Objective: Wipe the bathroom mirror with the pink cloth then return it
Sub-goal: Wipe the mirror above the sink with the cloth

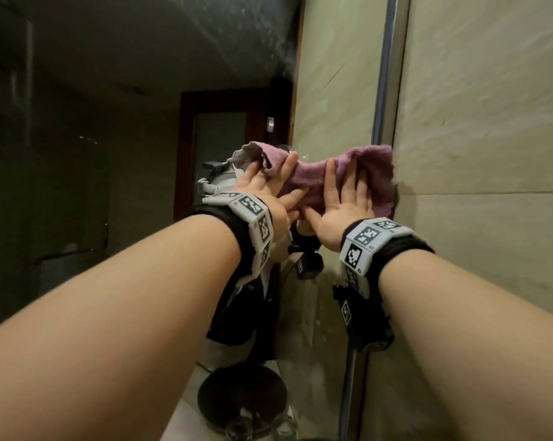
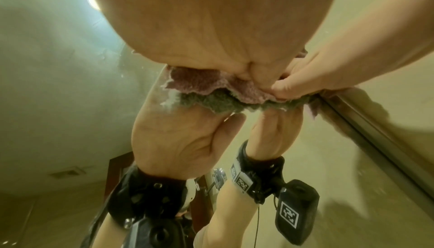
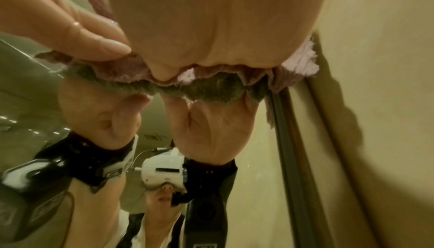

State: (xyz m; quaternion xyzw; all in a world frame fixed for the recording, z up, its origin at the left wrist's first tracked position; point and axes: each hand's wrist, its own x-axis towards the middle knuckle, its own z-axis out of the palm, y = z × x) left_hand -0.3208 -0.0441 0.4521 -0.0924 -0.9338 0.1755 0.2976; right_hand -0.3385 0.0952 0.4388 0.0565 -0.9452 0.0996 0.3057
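Note:
The pink cloth (image 1: 304, 181) is spread against the bathroom mirror (image 1: 141, 90), close to the mirror's right metal frame (image 1: 385, 90). My left hand (image 1: 270, 183) presses its left part with straight, spread fingers, and a loose corner of cloth lies over them. Beside it, my right hand (image 1: 345, 192) lies flat on the right part, whose edge reaches the frame. In the left wrist view my left hand (image 2: 211, 29) bears down on the bunched cloth (image 2: 199, 82), which is doubled in the glass. The right wrist view shows my right hand (image 3: 223, 20) on the cloth (image 3: 131, 75).
A beige tiled wall (image 1: 491, 154) stands right of the frame. Specks dot the upper glass (image 1: 237, 27), which reflects a dark door (image 1: 221, 138). Below my arms sit a dark round object (image 1: 240, 399) and a clear glass item (image 1: 259, 428) on a pale counter.

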